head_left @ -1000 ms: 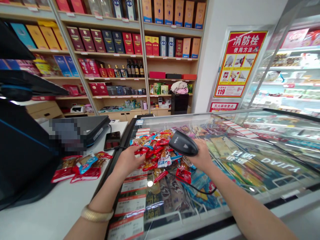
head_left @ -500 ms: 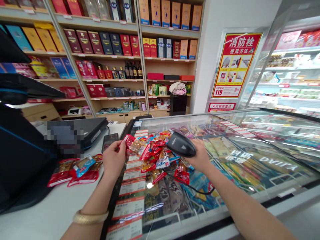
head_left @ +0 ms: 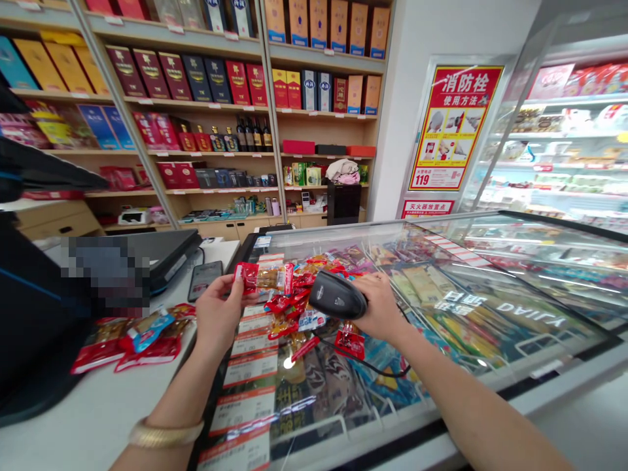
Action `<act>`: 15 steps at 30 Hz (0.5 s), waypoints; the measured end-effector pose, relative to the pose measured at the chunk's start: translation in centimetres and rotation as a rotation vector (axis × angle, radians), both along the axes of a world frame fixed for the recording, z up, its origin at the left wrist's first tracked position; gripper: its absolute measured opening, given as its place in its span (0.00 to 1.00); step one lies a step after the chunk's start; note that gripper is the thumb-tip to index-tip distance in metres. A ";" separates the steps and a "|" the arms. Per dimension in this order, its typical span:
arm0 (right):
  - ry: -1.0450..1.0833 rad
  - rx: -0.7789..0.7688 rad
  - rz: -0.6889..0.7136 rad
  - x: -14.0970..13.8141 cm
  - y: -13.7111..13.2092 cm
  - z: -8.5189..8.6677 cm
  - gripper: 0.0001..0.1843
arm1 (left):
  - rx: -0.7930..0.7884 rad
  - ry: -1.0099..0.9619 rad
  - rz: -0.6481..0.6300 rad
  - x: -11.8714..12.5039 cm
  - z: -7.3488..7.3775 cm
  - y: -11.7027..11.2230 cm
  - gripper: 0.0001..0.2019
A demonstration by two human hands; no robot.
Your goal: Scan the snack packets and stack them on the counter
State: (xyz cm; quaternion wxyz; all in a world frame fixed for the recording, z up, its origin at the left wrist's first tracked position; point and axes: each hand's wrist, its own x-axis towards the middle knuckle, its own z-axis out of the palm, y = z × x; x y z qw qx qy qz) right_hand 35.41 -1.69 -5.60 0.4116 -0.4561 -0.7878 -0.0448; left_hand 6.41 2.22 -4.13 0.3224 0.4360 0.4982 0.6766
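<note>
My left hand (head_left: 216, 315) pinches one small red-ended snack packet (head_left: 263, 277) and holds it level above the freezer lid. My right hand (head_left: 375, 306) grips a black handheld barcode scanner (head_left: 336, 294), its head turned left toward that packet. A black cable runs from the scanner down over the glass. Beneath both hands lies a pile of several red and blue snack packets (head_left: 300, 314) on the glass freezer lid (head_left: 471, 307). A second heap of similar packets (head_left: 132, 333) lies on the white counter (head_left: 83, 412) to the left.
A black phone (head_left: 203, 277) and a black till machine (head_left: 161, 252) sit on the counter behind my left hand. A dark monitor fills the far left. Shelves of boxed goods line the back wall. A glass-fronted chiller stands on the right.
My left hand lifted one packet out of the pile and raised it leftward. The scanner dipped and turned toward it. The view drifted slightly right.
</note>
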 end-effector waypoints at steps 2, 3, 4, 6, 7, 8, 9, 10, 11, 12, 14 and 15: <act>-0.015 -0.020 -0.006 -0.1 0.0 0.0 0.11 | 0.003 0.008 0.008 0.0 0.0 0.0 0.22; -0.020 -0.029 -0.009 -0.1 0.0 -0.1 0.12 | 0.003 0.009 0.010 0.0 0.0 0.0 0.22; -0.021 -0.033 -0.012 -0.1 0.0 -0.1 0.12 | 0.003 0.009 0.012 0.0 0.0 0.0 0.22; -0.010 -0.031 -0.012 -0.1 0.0 -0.1 0.12 | 0.003 0.009 0.007 0.0 -0.1 0.0 0.22; -0.003 -0.026 -0.010 -0.1 0.1 -0.1 0.11 | 0.004 0.011 0.006 0.0 -0.1 0.0 0.22; 0.003 -0.019 -0.007 0.0 0.1 -0.1 0.11 | 0.003 0.018 0.006 0.0 -0.2 0.1 0.21; 0.007 -0.012 -0.005 0.0 0.2 -0.2 0.10 | 0.001 0.027 0.012 0.0 -0.2 0.1 0.20; 0.008 -0.006 -0.004 0.1 0.2 -0.2 0.10 | -0.004 0.038 0.024 -0.1 -0.1 0.2 0.19; 0.009 0.001 -0.004 0.2 0.3 -0.3 0.11 | -0.010 0.048 0.048 -0.4 -0.1 0.3 0.17; 0.011 0.009 -0.006 0.3 0.4 -0.5 0.12 | -0.010 0.053 0.083 -0.8 0.0 0.4 0.15; 0.019 0.028 -0.015 0.5 0.5 -0.8 0.14 | 0.022 0.051 0.189 -2.2 0.3 0.7 0.11; 0.021 0.038 -0.022 0.6 0.6 -0.9 0.14 | 0.054 0.070 0.260 -3.2 0.5 0.8 0.09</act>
